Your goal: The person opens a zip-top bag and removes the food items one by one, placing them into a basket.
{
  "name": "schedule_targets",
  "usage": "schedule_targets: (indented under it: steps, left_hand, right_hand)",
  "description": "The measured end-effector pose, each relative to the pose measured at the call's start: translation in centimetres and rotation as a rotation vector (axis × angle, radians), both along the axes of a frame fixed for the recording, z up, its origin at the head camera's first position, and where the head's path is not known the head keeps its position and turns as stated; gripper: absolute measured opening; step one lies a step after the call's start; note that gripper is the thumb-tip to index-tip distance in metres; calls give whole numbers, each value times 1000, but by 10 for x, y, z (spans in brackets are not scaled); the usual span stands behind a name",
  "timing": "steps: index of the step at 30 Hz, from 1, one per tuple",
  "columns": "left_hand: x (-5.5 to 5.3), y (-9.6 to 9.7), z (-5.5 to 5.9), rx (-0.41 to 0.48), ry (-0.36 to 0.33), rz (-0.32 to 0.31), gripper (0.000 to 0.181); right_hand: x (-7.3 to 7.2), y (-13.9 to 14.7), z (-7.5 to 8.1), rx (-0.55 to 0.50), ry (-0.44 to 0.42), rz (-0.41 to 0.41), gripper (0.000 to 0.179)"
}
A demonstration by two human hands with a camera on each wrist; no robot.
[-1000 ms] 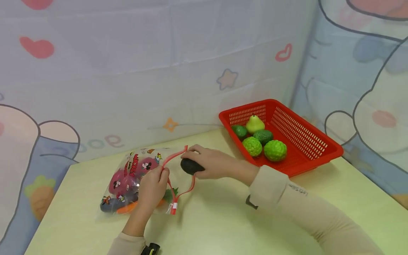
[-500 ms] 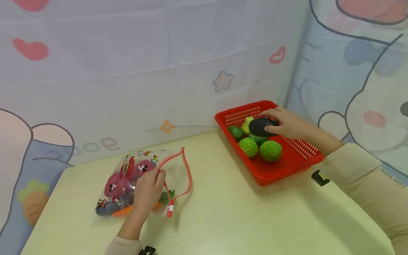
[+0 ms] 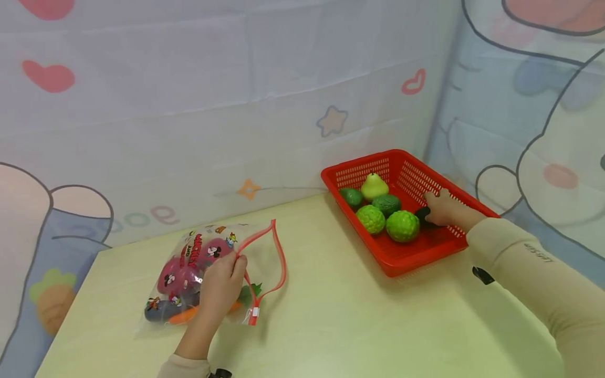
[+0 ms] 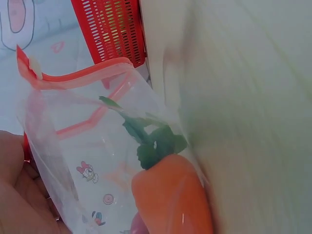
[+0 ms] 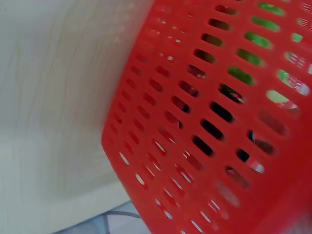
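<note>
My left hand [image 3: 222, 283] pinches the red-edged mouth of a clear zip bag [image 3: 262, 262] printed with cartoon figures, which lies at the left of the table with its mouth parted. Through the film show a carrot [image 4: 170, 195] with green leaves, purplish-red rounded pieces [image 3: 179, 270] and a dark purple long piece [image 3: 163, 311]. Down inside the red basket [image 3: 394, 268], my right hand [image 3: 443, 209] holds a dark, avocado-like fruit [image 3: 422, 215] beside a bumpy green fruit [image 3: 403, 226]. Part of the dark fruit is hidden behind the fingers.
Also in the basket are a yellow-green pear [image 3: 374, 187], a second bumpy green fruit [image 3: 371, 219] and two smooth darker green fruits, one at the left wall [image 3: 351, 197]. A printed cloth [image 3: 189, 105] hangs behind the table.
My right hand has carried the dark fruit from the bag's mouth over to the basket, then lowered it into the right part. The left hand keeps its hold on the bag.
</note>
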State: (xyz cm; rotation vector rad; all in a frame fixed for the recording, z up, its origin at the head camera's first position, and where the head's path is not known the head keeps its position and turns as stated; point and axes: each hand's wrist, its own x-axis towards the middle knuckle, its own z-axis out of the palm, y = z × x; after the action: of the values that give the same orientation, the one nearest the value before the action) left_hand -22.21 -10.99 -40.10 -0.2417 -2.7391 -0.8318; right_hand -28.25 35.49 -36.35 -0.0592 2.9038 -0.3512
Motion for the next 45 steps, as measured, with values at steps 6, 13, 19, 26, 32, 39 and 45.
schedule_targets:
  steps: [6, 13, 19, 26, 32, 39, 45]
  left_hand:
    - [0, 2, -1, -4, 3, -9, 33]
    - [-2, 3, -2, -2, 4, -15, 33]
    - [0, 1, 0, -17, 1, -5, 33]
    - [1, 3, 3, -19, 21, -14, 34]
    - [3, 0, 3, -25, 36, 7, 34]
    - [4, 0, 3, -23, 60, 1, 33]
    - [6, -1, 4, -12, 45, 0, 33]
  right_hand:
    - [1, 4, -14, -34, -16, 33, 48]
    - [2, 8, -20, -96, -37, 52, 54]
    - [1, 5, -21, -108, -35, 64, 59]
    - [10, -3, -1, 40, 111, 61, 67]
    - [16, -46, 25, -12, 415, 136, 55]
    - [33, -123, 34, -121, 671, 400, 35]
    - [42, -190, 18, -156, 683, 601, 23]
